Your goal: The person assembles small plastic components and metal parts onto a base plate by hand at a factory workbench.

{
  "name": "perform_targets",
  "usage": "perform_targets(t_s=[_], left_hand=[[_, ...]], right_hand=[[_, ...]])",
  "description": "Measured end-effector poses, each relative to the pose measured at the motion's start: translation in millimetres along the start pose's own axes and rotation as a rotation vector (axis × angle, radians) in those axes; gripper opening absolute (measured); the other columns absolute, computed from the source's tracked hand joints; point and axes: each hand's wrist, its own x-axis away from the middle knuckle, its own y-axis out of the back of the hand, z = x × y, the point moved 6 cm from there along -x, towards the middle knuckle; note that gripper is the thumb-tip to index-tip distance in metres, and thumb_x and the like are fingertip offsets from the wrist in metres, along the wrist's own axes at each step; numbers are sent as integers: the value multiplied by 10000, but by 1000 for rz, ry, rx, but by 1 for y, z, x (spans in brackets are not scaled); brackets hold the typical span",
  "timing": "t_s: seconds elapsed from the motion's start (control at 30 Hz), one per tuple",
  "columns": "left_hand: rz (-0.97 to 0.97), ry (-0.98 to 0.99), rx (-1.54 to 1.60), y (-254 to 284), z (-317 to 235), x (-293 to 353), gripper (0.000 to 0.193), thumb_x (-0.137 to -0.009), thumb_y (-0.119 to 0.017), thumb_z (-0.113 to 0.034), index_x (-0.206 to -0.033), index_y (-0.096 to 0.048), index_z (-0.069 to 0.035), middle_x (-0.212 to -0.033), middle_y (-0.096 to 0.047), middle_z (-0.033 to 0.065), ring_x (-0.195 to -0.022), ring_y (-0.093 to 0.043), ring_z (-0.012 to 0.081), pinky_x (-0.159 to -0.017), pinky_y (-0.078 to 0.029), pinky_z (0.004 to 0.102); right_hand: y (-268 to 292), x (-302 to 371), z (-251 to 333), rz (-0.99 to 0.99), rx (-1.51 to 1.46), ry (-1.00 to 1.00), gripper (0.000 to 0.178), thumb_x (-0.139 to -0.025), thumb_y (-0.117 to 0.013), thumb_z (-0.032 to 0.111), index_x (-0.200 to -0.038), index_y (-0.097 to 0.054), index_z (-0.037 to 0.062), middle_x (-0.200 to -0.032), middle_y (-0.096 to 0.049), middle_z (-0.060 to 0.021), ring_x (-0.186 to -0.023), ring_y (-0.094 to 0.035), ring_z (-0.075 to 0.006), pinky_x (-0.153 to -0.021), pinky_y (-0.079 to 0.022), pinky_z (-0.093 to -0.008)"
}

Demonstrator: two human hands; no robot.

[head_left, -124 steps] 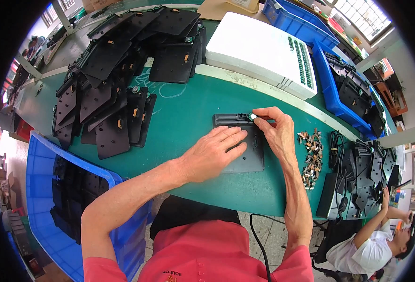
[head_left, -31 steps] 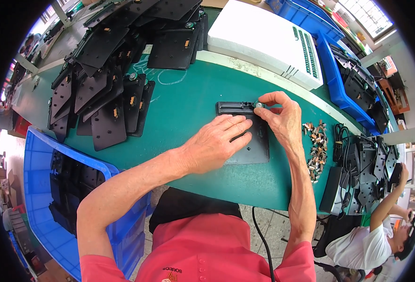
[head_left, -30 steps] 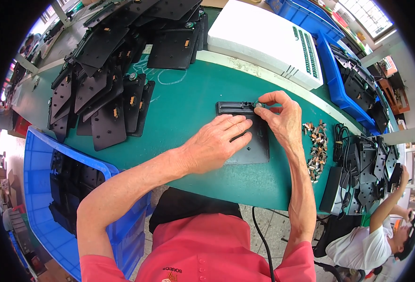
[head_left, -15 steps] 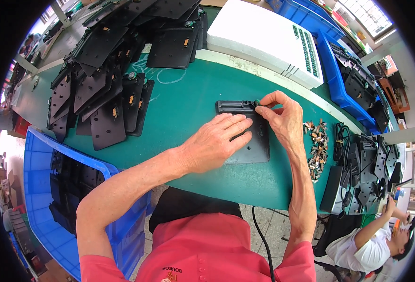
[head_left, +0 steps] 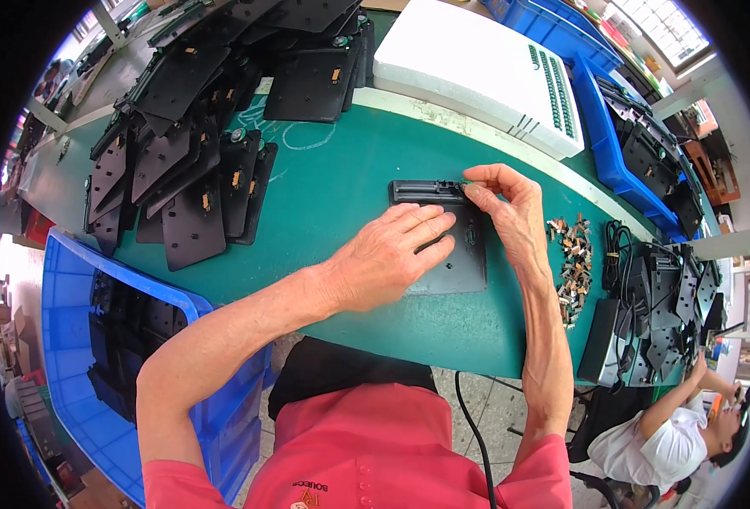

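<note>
A flat black plastic panel (head_left: 451, 276) with a raised ridge along its far edge lies on the green table in front of me. My left hand (head_left: 392, 259) rests on its left side, fingers stretched out and holding nothing. Thumb and forefinger of my right hand (head_left: 511, 208) are pinched at the panel's far right corner, on a small green part that they now mostly cover. To the right of that hand lies a heap of small metal-and-orange pieces (head_left: 575, 267).
Stacked black panels (head_left: 192, 229) fill the far left. A blue crate (head_left: 69, 297) of panels stands near left; another blue bin (head_left: 600, 161) is far right. A white foam block (head_left: 468, 68) bears rows of green parts. Cables (head_left: 617, 254) lie right. A person (head_left: 663, 441) sits lower right.
My right fingertips have shifted slightly at the panel's corner, and the green part seen there before is now mostly covered. My left hand stays in place.
</note>
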Motion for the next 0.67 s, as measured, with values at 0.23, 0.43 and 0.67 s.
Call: perform_targets(t_s=[0.23, 0.43, 0.67], left_hand=[[6, -2, 3, -1, 0, 0, 328, -807, -588, -70, -1118, -622, 28, -1284, -579, 200, -1250, -523, 333, -1058, -420, 453], [2, -5, -8, -1, 0, 0, 328, -808, -593, -80, -1117, -623, 25, -1289, -577, 197, -1250, -523, 332, -1057, -422, 448], [7, -6, -11, -1, 0, 0, 333, -809, -594, -82, -1125, -623, 19, -1296, -574, 192, -1256, -519, 330, -1061, -419, 446]], right_hand=[[4, 1, -10, -68, -152, -131, 175, -858, -668, 70, -1002, -718, -13, -853, -684, -45, -776, -603, -94, -700, -514, -251], [7, -2, -14, -2, -45, -131, 201, -922, -642, 128, -1089, -718, 46, -892, -686, -13, -781, -610, -73, -695, -525, -235], [10, 0, -1, 26, 220, 21, 213, -923, -618, 117, -1089, -727, 40, -893, -700, -94, -724, -638, -145, -669, -541, -272]])
